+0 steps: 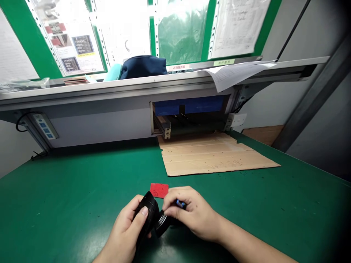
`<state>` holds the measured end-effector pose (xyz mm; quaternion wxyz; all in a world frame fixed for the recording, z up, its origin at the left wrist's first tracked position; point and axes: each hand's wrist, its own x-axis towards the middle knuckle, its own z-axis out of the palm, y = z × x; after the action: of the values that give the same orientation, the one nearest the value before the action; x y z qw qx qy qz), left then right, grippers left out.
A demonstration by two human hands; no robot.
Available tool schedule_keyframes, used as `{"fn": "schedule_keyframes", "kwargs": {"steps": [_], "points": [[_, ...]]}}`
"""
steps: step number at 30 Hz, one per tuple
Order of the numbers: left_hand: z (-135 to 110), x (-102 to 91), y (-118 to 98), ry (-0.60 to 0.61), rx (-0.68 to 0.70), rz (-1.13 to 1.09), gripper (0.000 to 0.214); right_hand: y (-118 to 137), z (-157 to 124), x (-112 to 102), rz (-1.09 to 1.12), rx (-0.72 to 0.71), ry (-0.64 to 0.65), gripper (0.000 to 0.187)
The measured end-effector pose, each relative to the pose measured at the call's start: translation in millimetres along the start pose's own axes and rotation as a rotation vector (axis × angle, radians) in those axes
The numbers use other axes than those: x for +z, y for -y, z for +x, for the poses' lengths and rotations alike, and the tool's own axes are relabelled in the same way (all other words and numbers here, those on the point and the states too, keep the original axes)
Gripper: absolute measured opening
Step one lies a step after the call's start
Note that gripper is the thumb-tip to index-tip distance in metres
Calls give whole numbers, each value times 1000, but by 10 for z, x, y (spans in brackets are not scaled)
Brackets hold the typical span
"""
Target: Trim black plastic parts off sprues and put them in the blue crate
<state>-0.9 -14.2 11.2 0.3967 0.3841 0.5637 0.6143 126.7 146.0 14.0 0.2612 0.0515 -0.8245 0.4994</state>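
Note:
My left hand (126,228) is wrapped round a black round part (148,213), something like a lens barrel, held low over the green table mat (68,197). My right hand (192,213) is closed on a smaller black ring (162,224) at that part's end, and a small blue-and-black item (180,204) shows between its fingers. Both hands meet at the table's front middle. A small red card (159,190) lies flat on the mat just beyond my fingers.
A flat sheet of brown cardboard (211,155) lies at the back right, below an opening in the white rear panel (189,115). A shelf (137,86) above carries a dark blue bag (143,67) and loose papers (233,75). A power strip (45,126) hangs at left.

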Motion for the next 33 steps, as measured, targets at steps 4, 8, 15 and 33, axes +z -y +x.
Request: {"fn": "schedule_keyframes", "kwargs": {"steps": [4, 8, 15, 33], "points": [[8, -21, -7, -17, -1, 10, 30, -71, 14, -88, -208, 54, -191, 24], [30, -14, -1, 13, -26, 7, 28, -108, 11, -163, -412, 11, -284, 8], [38, 3, 9, 22, 11, -8, 28, -120, -29, -30, -487, -171, 24, 10], [3, -7, 24, 52, 40, 120, 29, -60, -17, -89, -704, -339, 105, 24]]}}
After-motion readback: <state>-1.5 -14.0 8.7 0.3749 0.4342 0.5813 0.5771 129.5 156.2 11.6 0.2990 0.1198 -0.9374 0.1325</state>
